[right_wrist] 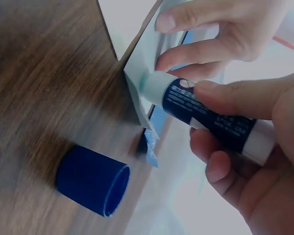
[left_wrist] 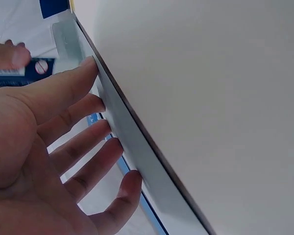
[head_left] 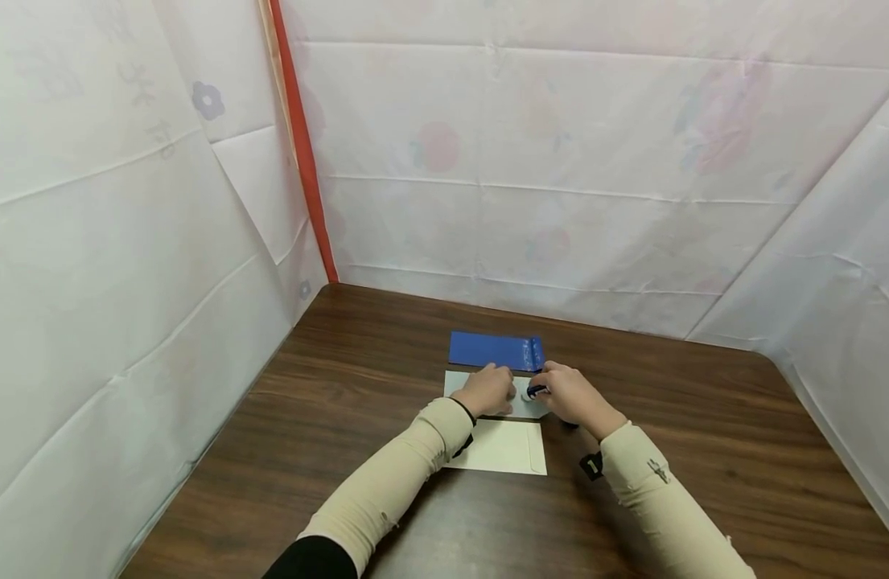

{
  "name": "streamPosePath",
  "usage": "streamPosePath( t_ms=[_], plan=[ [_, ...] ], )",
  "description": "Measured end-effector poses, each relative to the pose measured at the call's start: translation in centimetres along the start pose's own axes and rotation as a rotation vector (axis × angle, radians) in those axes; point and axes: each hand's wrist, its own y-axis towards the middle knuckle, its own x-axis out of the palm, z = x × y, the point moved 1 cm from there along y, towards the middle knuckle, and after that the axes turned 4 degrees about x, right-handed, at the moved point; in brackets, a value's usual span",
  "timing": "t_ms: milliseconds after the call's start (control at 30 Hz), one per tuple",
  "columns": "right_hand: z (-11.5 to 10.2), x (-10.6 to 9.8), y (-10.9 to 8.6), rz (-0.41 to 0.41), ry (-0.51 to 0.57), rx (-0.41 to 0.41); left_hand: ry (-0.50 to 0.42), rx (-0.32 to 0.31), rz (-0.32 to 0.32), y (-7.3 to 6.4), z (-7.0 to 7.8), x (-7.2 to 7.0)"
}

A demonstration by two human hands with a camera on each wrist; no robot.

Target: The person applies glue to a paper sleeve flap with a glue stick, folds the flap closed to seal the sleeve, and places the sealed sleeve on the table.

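Observation:
My right hand grips a glue stick with a dark blue label and white ends. In the right wrist view, its tip touches the pale blue-grey envelope near the flap end. The fingertips of my left hand rest on the same envelope, to the left of the glue stick; its fingers are spread and slightly bent in the left wrist view. A blue envelope lies just beyond, glossy smears on its right end. Closer to me is a cream envelope, partly under my left forearm.
The blue glue cap lies on its side on the wooden table, near my right hand. White sheeting stands along the back and both sides of the table. A red strip runs down the back left corner.

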Motion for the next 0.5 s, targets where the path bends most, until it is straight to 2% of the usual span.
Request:
streamPosePath(
  t_ms=[300, 500],
  plan=[
    [-0.7, -1.2, -1.1, -0.080, -0.011, -0.039, -0.022, -0.003, 0.002, -0.2, 0.0, 0.0],
    [-0.5, -1.7, -0.3, -0.014, -0.035, 0.031, -0.008, 0.015, 0.008, -0.1, 0.1, 0.2]
  ],
)
